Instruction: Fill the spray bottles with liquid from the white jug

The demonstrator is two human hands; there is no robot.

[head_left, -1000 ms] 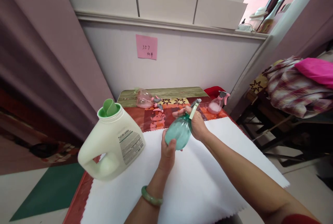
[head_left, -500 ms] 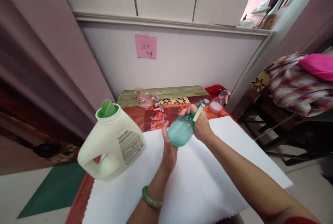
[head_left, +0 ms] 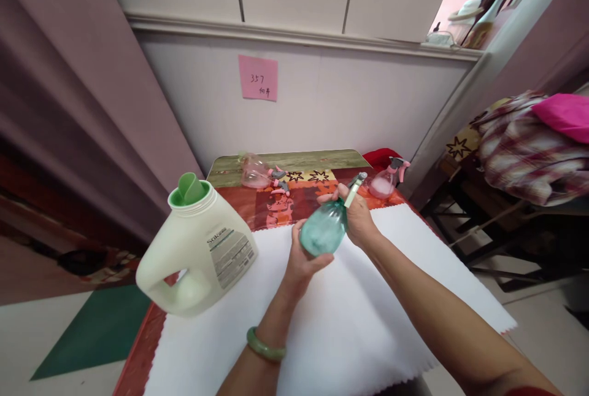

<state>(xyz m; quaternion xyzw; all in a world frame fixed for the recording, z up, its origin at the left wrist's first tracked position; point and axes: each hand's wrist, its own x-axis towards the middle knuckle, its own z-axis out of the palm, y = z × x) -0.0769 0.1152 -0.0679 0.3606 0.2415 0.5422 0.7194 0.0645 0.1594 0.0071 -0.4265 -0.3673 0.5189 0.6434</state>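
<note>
A green see-through spray bottle (head_left: pixel 324 228) is held tilted above the white cloth (head_left: pixel 350 322), its spray head up and to the right. My right hand (head_left: pixel 359 215) is closed round its neck, just under the trigger. Under the round base, my left hand (head_left: pixel 306 261) cups the bottle, thumb along the near side. Cloudy liquid shows through the wall. Left of my hands stands a large pale detergent jug (head_left: pixel 197 255) with a green spout piece (head_left: pixel 189 189) in its open mouth.
Behind, a pink spray bottle (head_left: pixel 256 172) lies on its side near pink-and-grey spray heads (head_left: pixel 280 181). Another pink spray bottle (head_left: pixel 383 184) stands at the back right. A pink note (head_left: pixel 258 78) hangs on the wall. Clothes (head_left: pixel 515 144) are heaped at the right.
The green bottle has shifted slightly right and stands a little more upright. My left hand has turned, and its thumb now lies across the bottle's lower near side.
</note>
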